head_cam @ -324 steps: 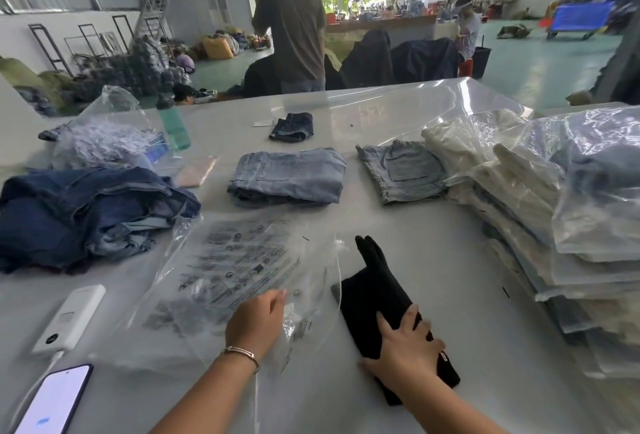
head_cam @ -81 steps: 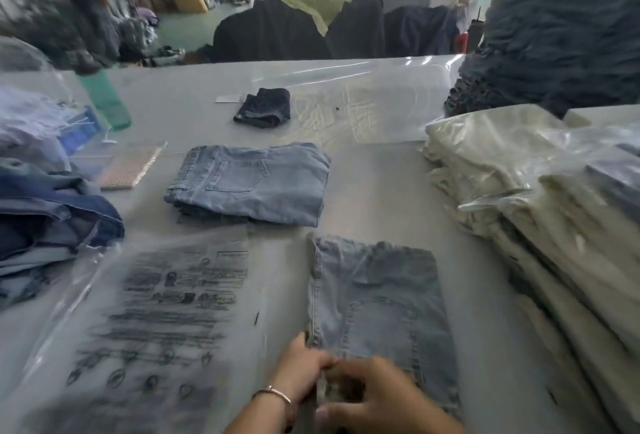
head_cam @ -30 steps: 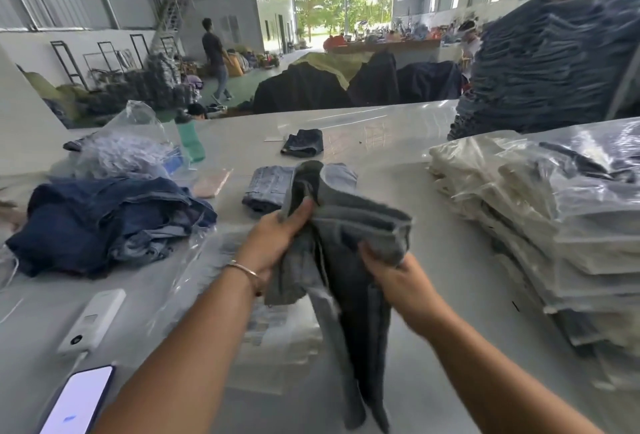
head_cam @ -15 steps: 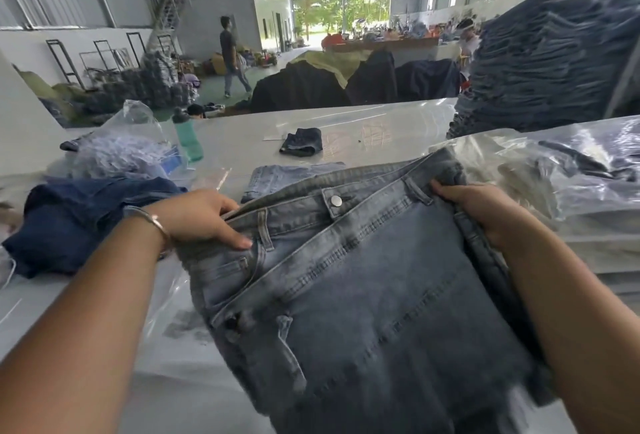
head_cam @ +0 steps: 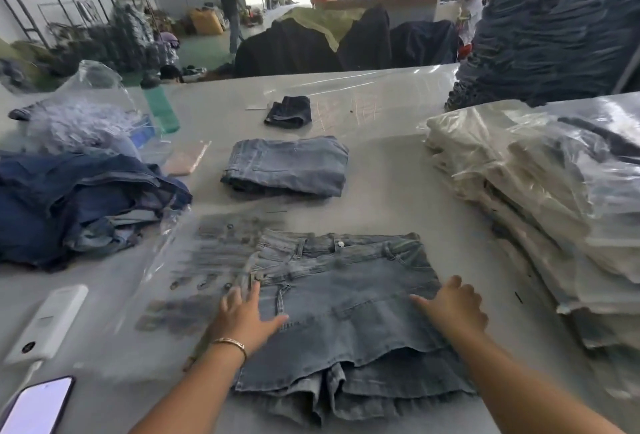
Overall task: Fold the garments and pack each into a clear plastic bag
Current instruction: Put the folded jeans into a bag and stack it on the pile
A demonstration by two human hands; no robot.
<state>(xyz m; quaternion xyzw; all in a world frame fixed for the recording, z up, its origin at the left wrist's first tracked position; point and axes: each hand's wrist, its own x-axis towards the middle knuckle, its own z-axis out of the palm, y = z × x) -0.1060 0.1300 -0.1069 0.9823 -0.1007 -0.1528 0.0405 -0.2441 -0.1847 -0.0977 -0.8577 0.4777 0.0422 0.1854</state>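
Denim skirt (head_cam: 346, 298) now flat on table (head_cam: 391, 198), waistband away, both hands' fingers (head_cam: 453, 286) spread atop.

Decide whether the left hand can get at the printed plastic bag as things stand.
Probably yes: the left hand lies flat on the denim skirt right beside the printed plastic bag, with nothing between them.

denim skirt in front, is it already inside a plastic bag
No, the denim skirt lies spread flat, uncovered, under both hands, partly over the empty printed plastic bag.
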